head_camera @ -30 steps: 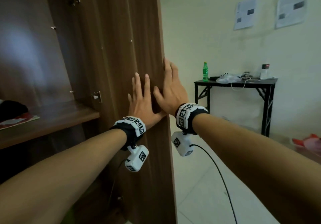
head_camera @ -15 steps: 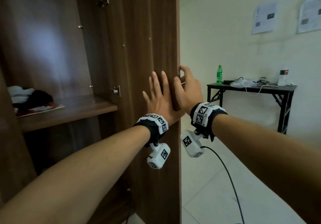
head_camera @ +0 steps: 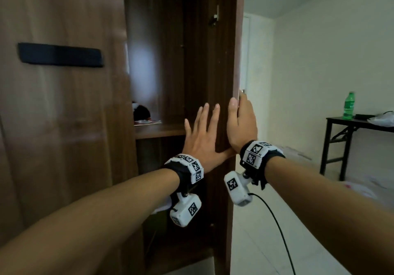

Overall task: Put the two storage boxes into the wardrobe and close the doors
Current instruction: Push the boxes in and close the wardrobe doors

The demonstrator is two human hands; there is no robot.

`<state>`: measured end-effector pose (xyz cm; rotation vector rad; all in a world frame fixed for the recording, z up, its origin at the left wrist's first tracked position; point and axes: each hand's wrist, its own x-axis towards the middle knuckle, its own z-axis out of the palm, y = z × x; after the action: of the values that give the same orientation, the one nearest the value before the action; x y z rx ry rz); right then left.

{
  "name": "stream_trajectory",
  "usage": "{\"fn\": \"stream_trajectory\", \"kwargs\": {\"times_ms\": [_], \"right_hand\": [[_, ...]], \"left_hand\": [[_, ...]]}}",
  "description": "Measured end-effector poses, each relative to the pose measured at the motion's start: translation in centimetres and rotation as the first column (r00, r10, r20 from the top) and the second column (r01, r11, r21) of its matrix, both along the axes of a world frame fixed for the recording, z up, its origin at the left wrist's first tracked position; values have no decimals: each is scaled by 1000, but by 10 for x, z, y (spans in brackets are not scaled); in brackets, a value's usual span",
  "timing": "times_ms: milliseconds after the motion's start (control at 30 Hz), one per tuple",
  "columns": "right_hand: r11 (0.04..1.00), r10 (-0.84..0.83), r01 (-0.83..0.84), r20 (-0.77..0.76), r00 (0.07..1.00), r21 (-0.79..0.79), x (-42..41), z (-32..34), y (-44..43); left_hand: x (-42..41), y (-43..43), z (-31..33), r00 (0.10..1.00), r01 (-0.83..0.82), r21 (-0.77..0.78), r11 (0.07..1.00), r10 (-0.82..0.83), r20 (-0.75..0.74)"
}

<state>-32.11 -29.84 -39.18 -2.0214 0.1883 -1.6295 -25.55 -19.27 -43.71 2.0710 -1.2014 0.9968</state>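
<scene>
The brown wardrobe's right door [head_camera: 213,61] stands partly open, seen almost edge-on. My left hand [head_camera: 202,138] lies flat on its inner face with fingers spread. My right hand [head_camera: 242,125] wraps around the door's free edge, thumb on the inner side. The left door [head_camera: 64,125], with a black bar handle [head_camera: 59,55], covers the left half of the wardrobe. Between the doors a narrow gap shows a shelf [head_camera: 157,130] with dark and white clothes [head_camera: 141,112]. The compartment below is dark; a pale shape [head_camera: 160,208] behind my left wrist is too hidden to identify.
A black folding table [head_camera: 351,123] stands at the right wall with a green bottle [head_camera: 349,105] and a white bag on it. A black cable [head_camera: 277,221] hangs from my right wrist device over the pale tiled floor.
The right door has swung toward the wardrobe, narrowing the gap. The left door with its handle has come into view. My right hand has slid from the door's face to its edge.
</scene>
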Motion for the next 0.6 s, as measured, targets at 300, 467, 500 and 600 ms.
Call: {"fn": "stream_trajectory", "kwargs": {"times_ms": [300,467,500,600], "right_hand": [[958,281,-286,-215,935,8,78,-15,73],[977,195,-214,-371,908,-12,136,-24,113],[978,177,-207,-396,901,-34,155,-25,121],[977,103,-180,-482,870,-117,197,-33,123]], "left_hand": [[99,131,-23,917,-388,72,919,392,-67],[143,182,-23,811,-550,173,817,572,-122],[156,195,-19,788,-580,185,793,604,-122],[188,221,-7,730,-641,221,735,673,-118]]}}
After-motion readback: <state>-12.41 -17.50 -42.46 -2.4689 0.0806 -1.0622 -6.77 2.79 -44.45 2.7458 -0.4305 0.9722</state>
